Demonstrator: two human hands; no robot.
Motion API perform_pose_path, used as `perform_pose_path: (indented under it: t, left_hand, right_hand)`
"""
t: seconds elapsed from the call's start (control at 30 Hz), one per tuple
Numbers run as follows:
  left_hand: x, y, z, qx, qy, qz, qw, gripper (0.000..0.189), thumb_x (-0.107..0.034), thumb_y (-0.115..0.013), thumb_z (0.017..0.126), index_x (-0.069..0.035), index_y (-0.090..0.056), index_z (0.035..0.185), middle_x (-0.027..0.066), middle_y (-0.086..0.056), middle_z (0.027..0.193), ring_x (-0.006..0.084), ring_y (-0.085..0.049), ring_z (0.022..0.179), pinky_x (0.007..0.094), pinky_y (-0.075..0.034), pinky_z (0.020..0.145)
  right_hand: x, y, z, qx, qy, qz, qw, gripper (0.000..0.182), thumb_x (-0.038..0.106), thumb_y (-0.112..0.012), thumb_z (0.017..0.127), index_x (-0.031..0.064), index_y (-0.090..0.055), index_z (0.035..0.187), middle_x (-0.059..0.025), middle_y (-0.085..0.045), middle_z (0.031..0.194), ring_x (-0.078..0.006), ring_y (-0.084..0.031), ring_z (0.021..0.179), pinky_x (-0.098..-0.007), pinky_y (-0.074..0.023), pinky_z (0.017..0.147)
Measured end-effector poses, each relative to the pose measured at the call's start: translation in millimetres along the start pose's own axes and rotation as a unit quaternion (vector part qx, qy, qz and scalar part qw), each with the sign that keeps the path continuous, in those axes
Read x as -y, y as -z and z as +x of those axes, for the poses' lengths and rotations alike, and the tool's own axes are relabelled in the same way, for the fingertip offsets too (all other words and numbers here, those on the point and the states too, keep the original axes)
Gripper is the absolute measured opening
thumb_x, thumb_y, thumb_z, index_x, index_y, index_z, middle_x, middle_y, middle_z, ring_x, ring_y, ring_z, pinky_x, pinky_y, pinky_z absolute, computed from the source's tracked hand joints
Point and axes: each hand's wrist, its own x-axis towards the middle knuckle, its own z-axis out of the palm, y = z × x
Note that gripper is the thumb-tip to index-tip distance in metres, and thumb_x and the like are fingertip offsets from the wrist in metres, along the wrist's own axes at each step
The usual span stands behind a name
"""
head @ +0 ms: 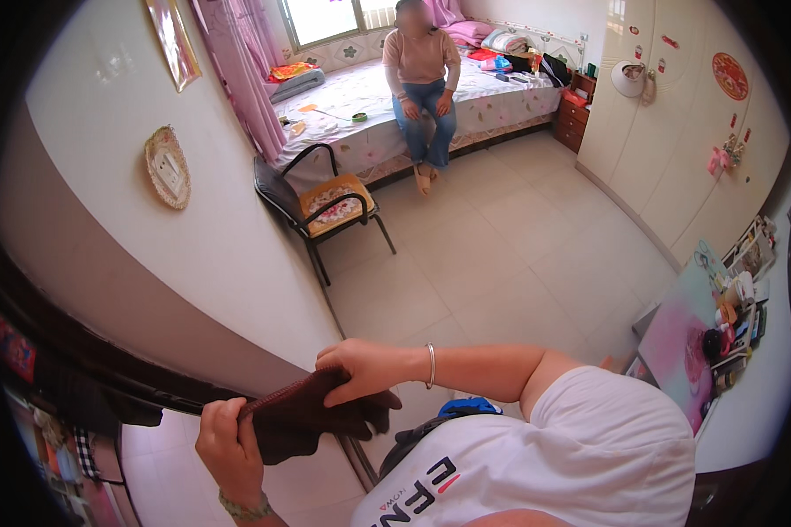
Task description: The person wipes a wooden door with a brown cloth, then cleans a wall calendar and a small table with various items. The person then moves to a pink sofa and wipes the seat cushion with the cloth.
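A dark maroon piece of cloth [289, 425] with a stitched edge is stretched between my two hands. My left hand [227, 431], with a beaded bracelet at the wrist, pinches one end of that edge. Gripping the other end is my right hand [362, 370], which has a silver bangle [430, 366] on its wrist. The lower part of the cloth hangs in loose folds, and its full shape cannot be made out. Both hands are close to a dark door frame [171, 395] on the left.
A person [422, 66] sits on the edge of a bed [501, 109]. A black-framed armchair [336, 204] stands by the left wall. On the right are a cream wardrobe [672, 132] and a dressing table [738, 421] crowded with bottles. Tiled floor [488, 244] lies between them.
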Motion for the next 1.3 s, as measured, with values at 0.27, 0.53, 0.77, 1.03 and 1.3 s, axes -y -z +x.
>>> perform_pose_path:
  t: [0.27, 0.53, 0.77, 1.03, 1.3]
  left_hand:
    - [13, 33, -20, 0.038, 0.032, 0.169, 0.984, 0.010, -0.004, -0.065, 0.084, -0.004, -0.061, 0.093, 0.0112, -0.058, 0.086, 0.0314, -0.059, 0.075, 0.0397, -0.048, 0.064]
    - [29, 41, -20, 0.018, 0.029, 0.196, 0.980, 0.005, -0.006, -0.061, 0.088, -0.003, -0.060, 0.092, 0.0122, -0.057, 0.085, 0.0321, -0.059, 0.076, 0.0408, -0.047, 0.065]
    - [31, 36, -19, -0.015, 0.068, 0.136, 0.988, 0.009, -0.008, -0.053, 0.095, -0.002, -0.059, 0.095, 0.0144, -0.060, 0.084, 0.0322, -0.059, 0.076, 0.0396, -0.048, 0.067]
    - [42, 34, -25, -0.034, 0.096, 0.081, 0.992, 0.010, -0.008, -0.052, 0.097, -0.001, -0.058, 0.097, 0.0140, -0.061, 0.085, 0.0302, -0.060, 0.076, 0.0369, -0.049, 0.068]
    - [45, 41, -36, -0.098, 0.138, 0.046, 0.985, 0.011, -0.010, -0.052, 0.098, -0.001, -0.058, 0.097, 0.0137, -0.063, 0.086, 0.0299, -0.060, 0.075, 0.0354, -0.048, 0.070]
  right_hand:
    - [-3, 12, 6, -0.004, 0.094, -0.220, 0.971, 0.018, 0.013, -0.063, 0.083, 0.0082, -0.059, 0.100, -0.0076, -0.062, 0.102, -0.0291, -0.060, 0.096, -0.0419, -0.0499, 0.075]
    - [6, 35, 19, -0.016, 0.127, -0.300, 0.945, 0.026, 0.008, -0.064, 0.076, 0.0084, -0.057, 0.101, -0.0082, -0.060, 0.099, -0.0297, -0.058, 0.102, -0.0420, -0.0496, 0.083]
    - [13, 39, 17, -0.054, 0.082, -0.255, 0.962, 0.028, 0.009, -0.065, 0.079, 0.0099, -0.058, 0.107, -0.0084, -0.062, 0.105, -0.0306, -0.060, 0.099, -0.0397, -0.0504, 0.083]
    - [18, 54, -2, -0.084, 0.138, -0.219, 0.962, 0.046, 0.005, -0.063, 0.085, 0.0152, -0.055, 0.130, -0.0086, -0.063, 0.113, -0.0310, -0.063, 0.095, -0.0376, -0.0516, 0.080]
    - [30, 47, -9, -0.073, 0.158, -0.155, 0.972, 0.052, -0.008, -0.051, 0.084, 0.0161, -0.056, 0.129, -0.0121, -0.058, 0.108, -0.0321, -0.059, 0.093, -0.0362, -0.0488, 0.080]
